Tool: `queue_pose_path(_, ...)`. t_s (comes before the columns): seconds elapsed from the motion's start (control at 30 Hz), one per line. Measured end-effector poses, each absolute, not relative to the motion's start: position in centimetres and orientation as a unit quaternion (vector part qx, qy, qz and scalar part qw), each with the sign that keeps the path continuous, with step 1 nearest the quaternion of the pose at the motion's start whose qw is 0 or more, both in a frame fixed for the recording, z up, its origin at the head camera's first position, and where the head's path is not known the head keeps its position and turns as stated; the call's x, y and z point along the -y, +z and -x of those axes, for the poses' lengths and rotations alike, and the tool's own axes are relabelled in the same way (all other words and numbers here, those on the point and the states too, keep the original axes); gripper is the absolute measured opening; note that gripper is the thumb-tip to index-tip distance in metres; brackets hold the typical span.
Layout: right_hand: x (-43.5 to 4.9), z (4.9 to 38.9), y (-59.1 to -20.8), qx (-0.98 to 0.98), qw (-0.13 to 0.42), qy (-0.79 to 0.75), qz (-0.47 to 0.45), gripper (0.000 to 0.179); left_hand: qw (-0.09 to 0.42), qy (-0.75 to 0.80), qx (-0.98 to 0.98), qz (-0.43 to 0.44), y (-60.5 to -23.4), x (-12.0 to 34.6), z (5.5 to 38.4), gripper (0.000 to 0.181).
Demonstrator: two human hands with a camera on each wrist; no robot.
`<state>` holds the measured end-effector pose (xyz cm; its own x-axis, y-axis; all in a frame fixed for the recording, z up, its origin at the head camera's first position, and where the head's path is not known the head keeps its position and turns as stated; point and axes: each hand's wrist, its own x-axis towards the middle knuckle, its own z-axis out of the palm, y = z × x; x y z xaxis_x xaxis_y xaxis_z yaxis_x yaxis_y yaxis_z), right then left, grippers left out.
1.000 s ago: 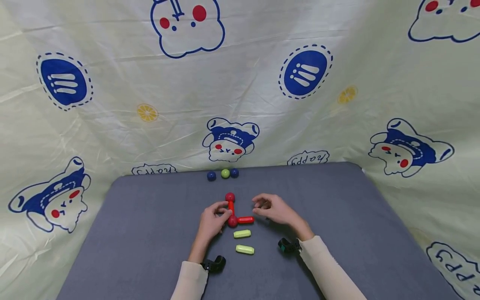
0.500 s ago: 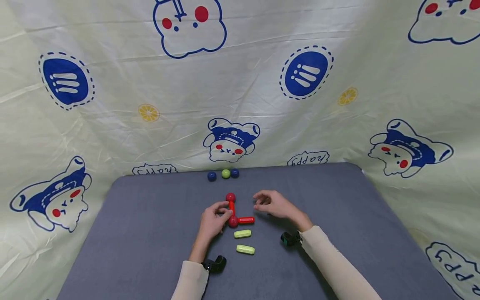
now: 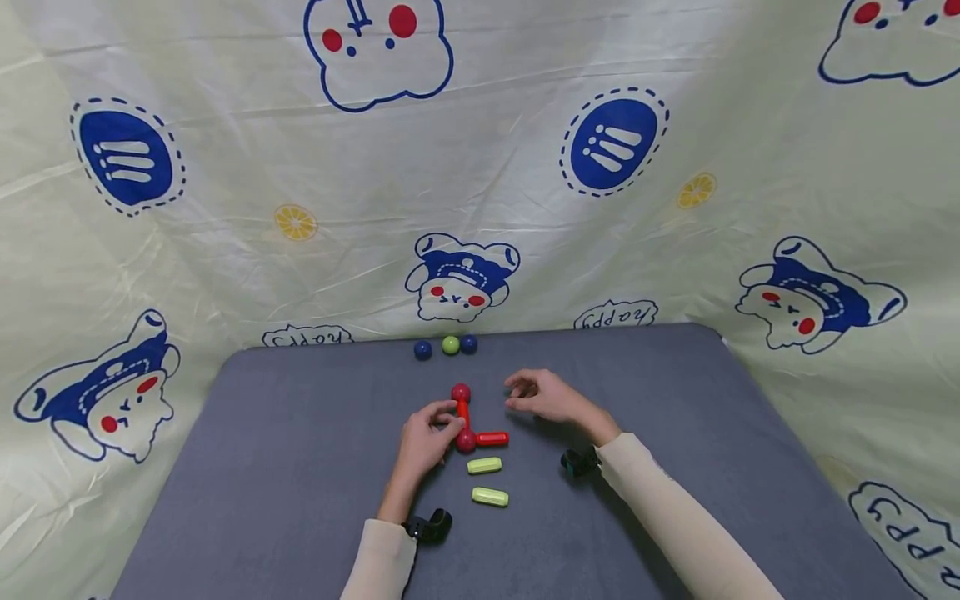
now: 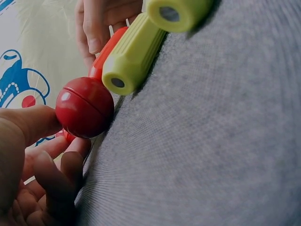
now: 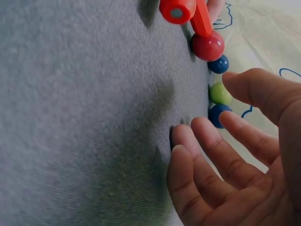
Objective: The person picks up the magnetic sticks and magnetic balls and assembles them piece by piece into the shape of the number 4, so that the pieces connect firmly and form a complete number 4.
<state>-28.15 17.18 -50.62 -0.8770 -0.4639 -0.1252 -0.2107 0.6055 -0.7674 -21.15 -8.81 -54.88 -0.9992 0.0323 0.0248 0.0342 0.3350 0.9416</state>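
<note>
Grey cloth [image 3: 300,467], bearing: left hand [image 3: 422,442], thumb and fingers pinching one red L-shaped rod-and-ball piece [image 3: 466,441], mid-cloth; two blue balls [image 3: 423,350] flanking one green ball [image 3: 451,345], far edge; two yellow-green rods [image 3: 490,497], nearer the person; right hand [image 3: 551,397], fingers parted, slightly bent, apart from the piece

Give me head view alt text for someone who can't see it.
A left hand holds an L of red rods and balls on a gray table; the right hand, nearby, is empty. Two green rods lie nearer, blue and green balls farther.
</note>
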Motion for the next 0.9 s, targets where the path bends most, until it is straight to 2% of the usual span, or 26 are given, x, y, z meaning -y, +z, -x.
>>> queue_pose_path(0.9, -14.1, 33.6, -48.6, -0.918, 0.147, -0.309, 0.203, 0.041, 0.012, -0.576, 0.817, 0.024, -54.9, 8.8, 21.2, 0.033)
